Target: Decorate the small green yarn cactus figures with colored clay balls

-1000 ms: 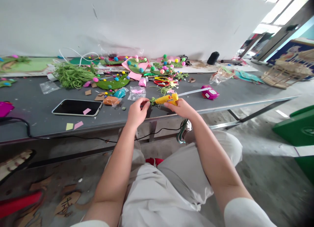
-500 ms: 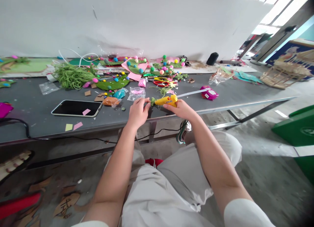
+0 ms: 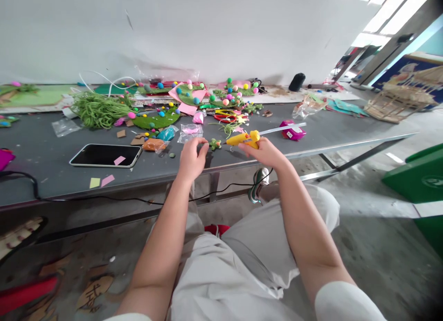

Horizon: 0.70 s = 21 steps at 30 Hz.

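My right hand (image 3: 268,154) is wrapped round the grip of a yellow hot glue gun (image 3: 243,138), its nozzle pointing left. A clear glue stick (image 3: 282,129) sticks out of the gun's back end. Just left of the nozzle, a small green fuzzy flower-like piece (image 3: 215,144) with an orange spot lies on the table, apart from the gun. Beside that piece, on its left, is my left hand (image 3: 192,158), thumb and forefinger apart and nothing visible between them.
A phone (image 3: 105,155) lies on the grey table (image 3: 55,178) at left. Green yarn (image 3: 102,109), pompoms, an orange packet (image 3: 154,144) and red-handled scissors (image 3: 225,118) lie behind my hands. A black cable (image 3: 114,198) runs along the front edge. Right stands a magenta box (image 3: 292,130).
The glue gun has moved right in my right hand, away from the green piece. My left fingers have come off that piece and spread slightly.
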Each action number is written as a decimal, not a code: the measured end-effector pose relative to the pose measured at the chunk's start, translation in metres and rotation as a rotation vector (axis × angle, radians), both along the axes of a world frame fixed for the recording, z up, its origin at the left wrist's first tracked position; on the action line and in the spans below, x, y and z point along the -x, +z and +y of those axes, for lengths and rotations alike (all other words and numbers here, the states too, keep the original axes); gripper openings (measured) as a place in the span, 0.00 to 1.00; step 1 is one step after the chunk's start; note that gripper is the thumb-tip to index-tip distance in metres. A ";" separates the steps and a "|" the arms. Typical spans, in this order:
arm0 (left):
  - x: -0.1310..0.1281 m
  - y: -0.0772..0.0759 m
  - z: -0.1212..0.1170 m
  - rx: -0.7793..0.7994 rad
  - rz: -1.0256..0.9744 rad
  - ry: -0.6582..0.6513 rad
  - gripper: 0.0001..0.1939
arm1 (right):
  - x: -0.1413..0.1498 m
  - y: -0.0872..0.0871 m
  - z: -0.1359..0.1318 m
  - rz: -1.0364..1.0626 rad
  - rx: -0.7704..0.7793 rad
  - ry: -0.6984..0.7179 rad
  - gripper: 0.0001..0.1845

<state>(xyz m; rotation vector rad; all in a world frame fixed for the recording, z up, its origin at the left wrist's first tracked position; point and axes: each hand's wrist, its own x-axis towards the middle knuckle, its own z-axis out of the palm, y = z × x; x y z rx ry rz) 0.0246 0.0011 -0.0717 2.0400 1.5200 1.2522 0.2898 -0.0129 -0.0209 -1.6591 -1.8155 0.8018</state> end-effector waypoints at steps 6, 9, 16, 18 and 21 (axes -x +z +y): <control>-0.002 0.003 0.006 0.006 -0.039 -0.057 0.10 | -0.017 0.002 0.010 0.102 -0.134 -0.142 0.28; -0.006 0.004 0.010 0.018 -0.018 -0.071 0.12 | -0.016 -0.002 0.015 0.129 -0.130 -0.156 0.28; -0.011 0.004 0.016 0.027 0.052 -0.082 0.07 | -0.012 -0.005 0.014 0.094 -0.111 -0.126 0.28; -0.011 0.004 0.016 0.023 0.070 -0.092 0.07 | -0.012 -0.005 0.013 0.088 -0.100 -0.138 0.29; -0.012 0.004 0.016 0.020 0.091 -0.104 0.08 | -0.012 -0.004 0.012 0.080 -0.091 -0.148 0.29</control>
